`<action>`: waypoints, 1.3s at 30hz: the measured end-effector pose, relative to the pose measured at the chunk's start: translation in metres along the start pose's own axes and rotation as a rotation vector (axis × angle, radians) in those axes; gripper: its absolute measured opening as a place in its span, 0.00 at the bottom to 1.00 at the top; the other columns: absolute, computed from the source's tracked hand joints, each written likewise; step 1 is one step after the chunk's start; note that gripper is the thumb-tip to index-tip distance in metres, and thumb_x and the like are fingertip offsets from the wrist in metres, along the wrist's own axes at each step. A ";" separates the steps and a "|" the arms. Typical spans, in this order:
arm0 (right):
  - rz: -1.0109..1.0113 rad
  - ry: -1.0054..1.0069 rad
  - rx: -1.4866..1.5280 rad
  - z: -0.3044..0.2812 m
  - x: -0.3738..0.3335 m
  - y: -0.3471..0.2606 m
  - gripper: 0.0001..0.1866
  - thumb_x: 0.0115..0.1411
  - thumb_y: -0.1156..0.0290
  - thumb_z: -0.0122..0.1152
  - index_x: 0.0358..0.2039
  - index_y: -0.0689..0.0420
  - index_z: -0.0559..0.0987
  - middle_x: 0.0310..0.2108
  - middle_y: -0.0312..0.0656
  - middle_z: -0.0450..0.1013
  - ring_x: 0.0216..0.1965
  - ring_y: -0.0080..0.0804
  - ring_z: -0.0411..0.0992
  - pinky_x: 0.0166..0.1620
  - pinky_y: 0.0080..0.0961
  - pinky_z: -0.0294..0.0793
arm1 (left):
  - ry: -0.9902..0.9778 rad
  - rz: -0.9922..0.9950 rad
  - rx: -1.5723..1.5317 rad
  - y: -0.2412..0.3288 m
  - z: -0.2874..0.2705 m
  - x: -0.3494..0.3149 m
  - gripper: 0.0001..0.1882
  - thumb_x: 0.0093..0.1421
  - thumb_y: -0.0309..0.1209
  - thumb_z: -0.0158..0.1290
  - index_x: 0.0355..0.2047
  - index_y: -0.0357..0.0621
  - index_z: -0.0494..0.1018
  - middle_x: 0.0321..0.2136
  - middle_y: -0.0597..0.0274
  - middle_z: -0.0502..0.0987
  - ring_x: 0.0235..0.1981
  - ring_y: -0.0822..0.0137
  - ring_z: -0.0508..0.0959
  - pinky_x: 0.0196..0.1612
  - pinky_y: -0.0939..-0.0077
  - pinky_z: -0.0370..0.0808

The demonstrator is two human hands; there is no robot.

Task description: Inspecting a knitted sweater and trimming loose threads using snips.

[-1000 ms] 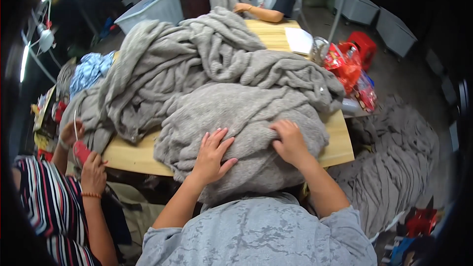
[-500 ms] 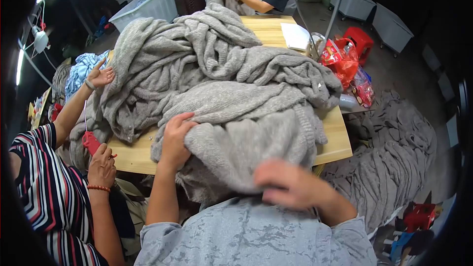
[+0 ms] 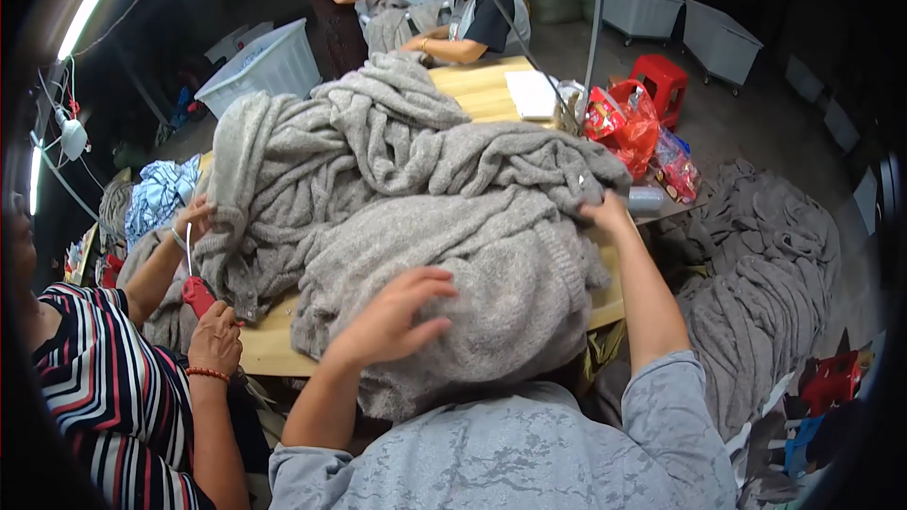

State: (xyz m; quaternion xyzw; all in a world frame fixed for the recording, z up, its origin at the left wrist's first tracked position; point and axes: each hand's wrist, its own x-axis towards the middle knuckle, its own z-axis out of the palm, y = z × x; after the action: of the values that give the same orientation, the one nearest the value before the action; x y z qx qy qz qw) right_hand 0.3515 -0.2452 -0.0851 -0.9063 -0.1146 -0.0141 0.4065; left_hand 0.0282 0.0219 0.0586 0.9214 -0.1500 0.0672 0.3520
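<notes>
A large heap of grey knitted garments point(image 3: 378, 146) covers most of the wooden table. Nearest me, one bulky knit garment point(image 3: 453, 264) with a ribbed band on its right side hangs over the front edge. My left hand point(image 3: 402, 314) is over this garment, fingers spread and holding nothing. At the heap's right end, my right hand point(image 3: 607, 214) has its fingers bent onto a grey knit fold; the fingertips are partly hidden in it.
At my left, a person in a striped top holds a red-handled tool point(image 3: 198, 297) beside the heap. Two people handle knits beyond the table point(image 3: 472, 85). Red plastic bags point(image 3: 628, 123) and a red stool point(image 3: 661, 85) stand right. More knits point(image 3: 756, 293) are piled low right.
My right hand has moved from the near garment out to the heap's right end. My left hand has let go of the knit and lifted rightward. The near garment now lies more bunched.
</notes>
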 end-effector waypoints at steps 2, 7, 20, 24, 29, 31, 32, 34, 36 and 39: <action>-0.021 -0.079 0.054 0.012 0.010 0.008 0.15 0.44 0.70 0.62 0.31 0.65 0.76 0.25 0.42 0.75 0.26 0.30 0.72 0.31 0.27 0.70 | -0.024 -0.024 -0.018 0.007 0.002 0.008 0.17 0.53 0.29 0.55 0.44 0.39 0.71 0.51 0.52 0.69 0.52 0.58 0.69 0.52 0.67 0.67; -0.369 -0.369 0.576 -0.026 -0.141 -0.161 0.08 0.47 0.72 0.56 0.30 0.58 0.76 0.24 0.35 0.72 0.25 0.20 0.68 0.28 0.21 0.68 | -0.049 -0.130 -0.199 -0.020 0.012 0.006 0.24 0.53 0.32 0.57 0.50 0.40 0.67 0.53 0.54 0.67 0.52 0.62 0.69 0.51 0.71 0.68; -0.754 -0.353 0.176 -0.077 -0.159 -0.140 0.25 0.43 0.80 0.60 0.46 0.58 0.73 0.45 0.48 0.69 0.47 0.44 0.67 0.51 0.34 0.67 | 1.128 -0.289 -1.127 -0.002 -0.050 -0.069 0.20 0.56 0.39 0.43 0.42 0.36 0.70 0.39 0.55 0.75 0.38 0.63 0.76 0.44 0.66 0.75; -0.739 -0.508 -0.038 -0.059 -0.160 -0.111 0.37 0.42 0.79 0.62 0.56 0.56 0.64 0.56 0.50 0.58 0.58 0.47 0.58 0.58 0.35 0.60 | 0.819 -0.527 -0.791 -0.062 -0.062 -0.096 0.20 0.54 0.21 0.49 0.49 0.34 0.64 0.39 0.56 0.74 0.38 0.69 0.76 0.45 0.78 0.72; -0.807 -0.569 -0.439 -0.056 -0.174 -0.126 0.42 0.41 0.78 0.63 0.60 0.56 0.59 0.62 0.51 0.50 0.62 0.49 0.52 0.61 0.35 0.56 | 0.782 -0.430 -0.789 -0.061 -0.057 -0.091 0.22 0.57 0.21 0.47 0.53 0.32 0.62 0.44 0.57 0.73 0.42 0.71 0.74 0.46 0.80 0.70; -0.812 -0.692 -0.063 -0.052 -0.158 -0.107 0.41 0.41 0.79 0.61 0.59 0.57 0.59 0.62 0.50 0.52 0.62 0.47 0.52 0.61 0.35 0.56 | 0.942 -0.474 -0.487 -0.076 -0.062 -0.096 0.22 0.55 0.22 0.51 0.51 0.34 0.63 0.37 0.59 0.74 0.37 0.66 0.74 0.44 0.73 0.69; -0.807 -0.692 -0.066 -0.056 -0.150 -0.096 0.41 0.41 0.79 0.61 0.59 0.57 0.59 0.62 0.50 0.52 0.62 0.47 0.52 0.61 0.35 0.56 | 0.937 -0.475 -0.492 -0.070 -0.065 -0.087 0.22 0.55 0.22 0.51 0.51 0.34 0.63 0.37 0.59 0.74 0.37 0.66 0.74 0.44 0.73 0.69; -0.564 -0.729 0.174 -0.063 -0.141 -0.071 0.40 0.42 0.79 0.61 0.59 0.57 0.61 0.60 0.49 0.56 0.62 0.46 0.54 0.61 0.34 0.56 | 0.869 -0.211 0.792 -0.033 -0.068 -0.066 0.22 0.51 0.22 0.54 0.47 0.35 0.65 0.29 0.57 0.74 0.31 0.58 0.74 0.39 0.70 0.71; -0.471 -0.634 0.148 -0.071 -0.143 -0.054 0.37 0.42 0.81 0.59 0.57 0.57 0.63 0.58 0.48 0.59 0.61 0.45 0.56 0.61 0.34 0.57 | 0.552 -0.167 0.499 0.005 -0.060 -0.057 0.15 0.47 0.23 0.56 0.36 0.37 0.70 0.28 0.54 0.73 0.31 0.56 0.75 0.38 0.69 0.71; -0.757 -0.358 -0.171 -0.072 -0.161 -0.066 0.40 0.35 0.82 0.65 0.54 0.56 0.66 0.60 0.48 0.55 0.61 0.48 0.54 0.60 0.37 0.58 | -0.088 -0.225 0.173 0.047 -0.031 -0.064 0.16 0.43 0.30 0.63 0.31 0.39 0.71 0.26 0.56 0.73 0.29 0.58 0.75 0.34 0.69 0.72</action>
State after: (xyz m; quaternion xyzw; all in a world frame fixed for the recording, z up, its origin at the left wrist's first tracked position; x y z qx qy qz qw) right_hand 0.1852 -0.2879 -0.0076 -0.8189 -0.5064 -0.0143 0.2696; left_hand -0.0482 0.0236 0.0962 0.9614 -0.0546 -0.0003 0.2697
